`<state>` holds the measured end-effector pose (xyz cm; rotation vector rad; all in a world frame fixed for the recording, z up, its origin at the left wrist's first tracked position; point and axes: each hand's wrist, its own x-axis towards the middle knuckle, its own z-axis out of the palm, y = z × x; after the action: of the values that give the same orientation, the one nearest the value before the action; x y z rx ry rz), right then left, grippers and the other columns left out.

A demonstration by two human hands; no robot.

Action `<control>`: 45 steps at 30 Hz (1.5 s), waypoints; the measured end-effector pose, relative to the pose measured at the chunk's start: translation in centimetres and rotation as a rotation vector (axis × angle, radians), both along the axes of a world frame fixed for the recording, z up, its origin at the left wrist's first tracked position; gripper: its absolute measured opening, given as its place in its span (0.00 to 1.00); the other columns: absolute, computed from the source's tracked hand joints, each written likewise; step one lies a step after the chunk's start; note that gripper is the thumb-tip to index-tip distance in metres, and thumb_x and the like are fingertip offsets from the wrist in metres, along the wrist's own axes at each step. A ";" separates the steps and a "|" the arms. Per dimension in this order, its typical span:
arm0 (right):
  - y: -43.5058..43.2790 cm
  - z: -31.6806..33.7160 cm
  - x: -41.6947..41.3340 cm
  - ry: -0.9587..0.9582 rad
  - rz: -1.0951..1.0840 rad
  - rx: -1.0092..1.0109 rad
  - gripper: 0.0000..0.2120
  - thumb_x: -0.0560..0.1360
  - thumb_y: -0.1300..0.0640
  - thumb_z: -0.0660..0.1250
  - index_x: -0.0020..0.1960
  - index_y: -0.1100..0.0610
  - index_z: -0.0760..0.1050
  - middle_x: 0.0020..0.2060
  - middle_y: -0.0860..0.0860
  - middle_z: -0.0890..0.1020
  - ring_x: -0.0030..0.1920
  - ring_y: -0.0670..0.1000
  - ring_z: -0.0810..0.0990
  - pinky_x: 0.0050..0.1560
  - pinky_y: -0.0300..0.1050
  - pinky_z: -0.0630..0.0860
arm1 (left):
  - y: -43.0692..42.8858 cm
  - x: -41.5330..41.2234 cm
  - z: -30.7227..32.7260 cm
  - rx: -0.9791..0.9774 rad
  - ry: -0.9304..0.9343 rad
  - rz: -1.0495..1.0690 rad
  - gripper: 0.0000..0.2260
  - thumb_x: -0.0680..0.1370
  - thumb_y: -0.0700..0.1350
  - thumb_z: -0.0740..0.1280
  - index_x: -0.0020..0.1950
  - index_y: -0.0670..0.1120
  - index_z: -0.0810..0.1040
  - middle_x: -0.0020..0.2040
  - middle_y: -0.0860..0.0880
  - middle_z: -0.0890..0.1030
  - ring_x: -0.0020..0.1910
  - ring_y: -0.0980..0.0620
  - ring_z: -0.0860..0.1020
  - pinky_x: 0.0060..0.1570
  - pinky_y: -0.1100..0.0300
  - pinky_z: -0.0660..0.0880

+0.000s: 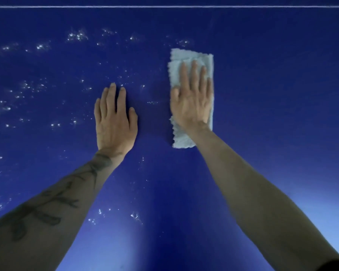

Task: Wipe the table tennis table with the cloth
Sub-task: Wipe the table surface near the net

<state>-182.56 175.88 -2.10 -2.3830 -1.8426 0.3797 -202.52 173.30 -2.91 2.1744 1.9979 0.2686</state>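
Fluffy, pale terry cloth (191, 98) — on smooth, faintly glossy blue table (272, 94)

Table tennis table (262, 94), blue: 1.
Cloth (192, 57), pale, folded: 1.
Hands: 2, namely left hand (115, 122) and right hand (191, 102).
White line (164, 6) on the tabletop: 1.
White specks (76, 36): scattered, too many to count.

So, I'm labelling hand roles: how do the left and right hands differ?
The right hand presses flat on the folded pale cloth; the left hand rests directly on the blue table. The left hand sits among white specks; around the right hand the surface looks cleaner. Both are palm-down with straight fingers.
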 end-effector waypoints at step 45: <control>14.3 0.4 3.3 -0.033 -0.061 -0.015 0.31 0.87 0.46 0.44 0.87 0.53 0.44 0.87 0.57 0.46 0.86 0.59 0.44 0.85 0.59 0.43 | 0.8 -0.1 -0.6 0.033 0.031 0.021 0.25 0.85 0.48 0.56 0.81 0.42 0.64 0.83 0.42 0.62 0.82 0.41 0.59 0.82 0.43 0.53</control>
<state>-179.27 190.19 -1.69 -2.4627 -1.7817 0.3515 -202.60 174.07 -3.50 2.1910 2.0478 0.2744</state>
